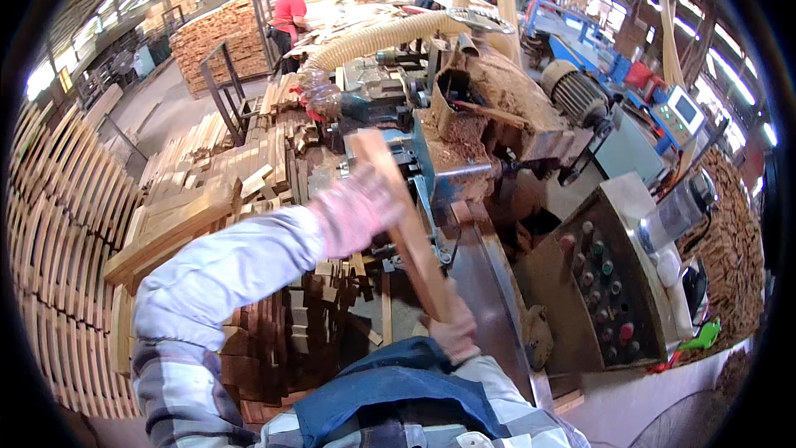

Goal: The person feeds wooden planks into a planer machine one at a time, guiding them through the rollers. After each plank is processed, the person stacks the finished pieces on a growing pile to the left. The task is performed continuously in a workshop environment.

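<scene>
A wooden board (406,236) slants across the middle of the view, its far end up by the woodworking machine (456,145) and its near end by my waist. My left hand (355,209), in a pinkish glove and slightly blurred, is closed on the board's upper part from the left. Near the lower end my right hand (453,330) grips the same board, its fingers partly hidden. Just right of the board runs the machine's metal table (489,282). Sawdust covers the machine's housing.
Stacked wood strips (70,257) stand at the left, with loose offcuts (327,282) below the board. A control box (609,274) with several buttons is at the right. A ribbed hose (390,37) crosses behind. A person in red (288,12) stands farther back.
</scene>
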Action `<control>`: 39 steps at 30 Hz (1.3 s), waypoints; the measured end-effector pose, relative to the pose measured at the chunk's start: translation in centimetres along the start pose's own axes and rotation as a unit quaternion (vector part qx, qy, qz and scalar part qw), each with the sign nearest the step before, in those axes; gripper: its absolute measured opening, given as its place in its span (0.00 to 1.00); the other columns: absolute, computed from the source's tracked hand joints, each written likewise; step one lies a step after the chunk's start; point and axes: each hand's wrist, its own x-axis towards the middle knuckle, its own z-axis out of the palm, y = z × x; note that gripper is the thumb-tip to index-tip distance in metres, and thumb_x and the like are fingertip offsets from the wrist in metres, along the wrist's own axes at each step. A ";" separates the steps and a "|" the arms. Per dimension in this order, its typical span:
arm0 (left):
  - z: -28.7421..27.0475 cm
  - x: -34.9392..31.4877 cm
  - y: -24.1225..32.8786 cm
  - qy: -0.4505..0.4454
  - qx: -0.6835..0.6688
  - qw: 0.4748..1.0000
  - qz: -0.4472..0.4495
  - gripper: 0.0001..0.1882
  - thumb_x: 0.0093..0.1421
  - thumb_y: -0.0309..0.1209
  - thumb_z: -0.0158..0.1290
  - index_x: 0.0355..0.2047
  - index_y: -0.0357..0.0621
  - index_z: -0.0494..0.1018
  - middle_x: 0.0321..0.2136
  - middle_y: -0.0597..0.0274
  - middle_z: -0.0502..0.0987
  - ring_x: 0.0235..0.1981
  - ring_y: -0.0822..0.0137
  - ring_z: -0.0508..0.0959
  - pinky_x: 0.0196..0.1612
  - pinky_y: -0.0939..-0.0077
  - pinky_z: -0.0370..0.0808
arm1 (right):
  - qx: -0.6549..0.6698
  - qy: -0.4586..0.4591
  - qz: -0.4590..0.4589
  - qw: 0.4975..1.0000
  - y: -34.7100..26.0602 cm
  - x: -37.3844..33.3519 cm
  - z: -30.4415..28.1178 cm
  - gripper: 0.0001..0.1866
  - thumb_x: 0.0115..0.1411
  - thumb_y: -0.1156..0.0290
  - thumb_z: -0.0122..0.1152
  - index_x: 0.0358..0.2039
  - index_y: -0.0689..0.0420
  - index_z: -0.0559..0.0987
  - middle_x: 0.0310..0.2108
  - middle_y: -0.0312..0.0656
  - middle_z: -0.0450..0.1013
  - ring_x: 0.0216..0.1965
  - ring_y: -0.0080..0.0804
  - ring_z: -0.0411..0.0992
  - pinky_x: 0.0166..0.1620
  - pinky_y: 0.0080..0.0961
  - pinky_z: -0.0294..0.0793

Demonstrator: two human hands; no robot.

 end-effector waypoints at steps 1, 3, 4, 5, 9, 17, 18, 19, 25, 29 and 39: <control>-3.2 -1.1 -0.9 0.005 -0.033 0.998 -0.053 0.27 0.67 0.35 0.47 0.66 0.46 0.63 0.66 0.52 0.65 0.69 0.54 0.62 0.72 0.53 0.59 | -0.032 0.036 0.072 0.996 3.0 -2.8 0.0 0.53 0.48 0.60 0.77 0.71 0.53 0.59 0.56 0.60 0.72 0.59 0.56 0.71 0.62 0.41 0.70; -6.1 -3.3 -4.8 -0.067 -0.197 0.958 -0.199 0.25 0.58 0.27 0.53 0.58 0.43 0.74 0.55 0.52 0.75 0.59 0.53 0.72 0.70 0.59 0.62 | -0.045 0.066 0.151 0.985 8.2 -8.3 -1.9 0.54 0.47 0.58 0.77 0.72 0.55 0.58 0.56 0.60 0.72 0.59 0.55 0.71 0.64 0.42 0.68; -6.0 -5.6 -6.3 -0.035 -0.170 0.960 -0.221 0.26 0.58 0.26 0.54 0.58 0.42 0.72 0.52 0.53 0.77 0.57 0.53 0.73 0.67 0.61 0.65 | -0.117 0.043 0.253 0.959 9.5 -11.8 -3.5 0.54 0.48 0.56 0.75 0.71 0.56 0.58 0.57 0.61 0.71 0.60 0.57 0.69 0.64 0.43 0.67; -3.3 -10.4 -8.6 -0.057 -0.143 0.940 -0.306 0.27 0.58 0.28 0.56 0.59 0.44 0.72 0.53 0.54 0.78 0.58 0.54 0.73 0.64 0.61 0.67 | -0.150 0.019 0.230 0.961 12.6 -14.5 -3.7 0.52 0.49 0.56 0.74 0.70 0.58 0.59 0.54 0.60 0.73 0.56 0.59 0.71 0.60 0.46 0.70; -2.4 -21.9 -12.4 -0.247 -0.222 0.787 -0.520 0.33 0.59 0.33 0.60 0.64 0.46 0.66 0.62 0.52 0.71 0.64 0.54 0.69 0.67 0.62 0.66 | -0.290 -0.014 0.307 0.906 20.7 -23.5 -4.2 0.51 0.49 0.53 0.72 0.69 0.61 0.61 0.52 0.56 0.74 0.53 0.55 0.73 0.54 0.47 0.72; 5.3 -35.8 -10.1 -0.211 -0.223 0.779 -0.546 0.59 0.40 0.40 0.72 0.70 0.40 0.54 0.62 0.42 0.66 0.64 0.44 0.66 0.67 0.63 0.66 | -0.362 0.113 0.190 0.905 20.4 -9.8 -2.7 0.49 0.53 0.54 0.69 0.70 0.61 0.58 0.56 0.53 0.71 0.55 0.51 0.70 0.58 0.42 0.69; 5.7 -35.9 -9.9 -0.222 -0.208 0.771 -0.559 0.58 0.41 0.39 0.71 0.70 0.42 0.54 0.61 0.43 0.67 0.64 0.44 0.67 0.66 0.62 0.67 | -0.336 0.123 0.193 0.913 19.9 -6.6 -2.7 0.48 0.54 0.55 0.69 0.70 0.60 0.58 0.56 0.54 0.71 0.56 0.52 0.70 0.59 0.42 0.70; 5.9 -35.2 -9.8 -0.231 -0.194 0.765 -0.569 0.57 0.41 0.39 0.71 0.70 0.43 0.54 0.60 0.44 0.68 0.63 0.44 0.68 0.66 0.61 0.67 | -0.306 0.136 0.184 0.924 20.3 -3.3 -2.6 0.49 0.54 0.54 0.68 0.71 0.58 0.56 0.57 0.54 0.70 0.56 0.54 0.69 0.60 0.43 0.68; 8.1 -34.8 -10.4 -0.230 -0.121 0.767 -0.586 0.52 0.44 0.37 0.69 0.69 0.51 0.56 0.57 0.49 0.70 0.60 0.47 0.69 0.65 0.60 0.68 | -0.359 0.255 0.088 0.894 24.4 9.1 2.8 0.49 0.61 0.46 0.58 0.74 0.57 0.51 0.60 0.58 0.65 0.57 0.58 0.65 0.65 0.53 0.59; 9.3 -34.3 -10.2 -0.204 -0.121 0.768 -0.595 0.49 0.45 0.36 0.69 0.68 0.55 0.60 0.57 0.53 0.70 0.61 0.50 0.68 0.66 0.59 0.66 | -0.345 0.191 0.082 0.915 23.4 7.4 2.0 0.46 0.61 0.49 0.59 0.72 0.57 0.54 0.59 0.54 0.67 0.56 0.56 0.67 0.61 0.49 0.66; 11.2 -35.5 -9.4 -0.174 -0.068 0.757 -0.626 0.43 0.48 0.36 0.68 0.65 0.58 0.64 0.53 0.58 0.71 0.58 0.53 0.70 0.62 0.58 0.69 | -0.316 0.053 0.151 0.935 22.8 -17.2 -1.2 0.37 0.44 0.58 0.71 0.55 0.60 0.73 0.48 0.55 0.73 0.49 0.54 0.73 0.54 0.51 0.71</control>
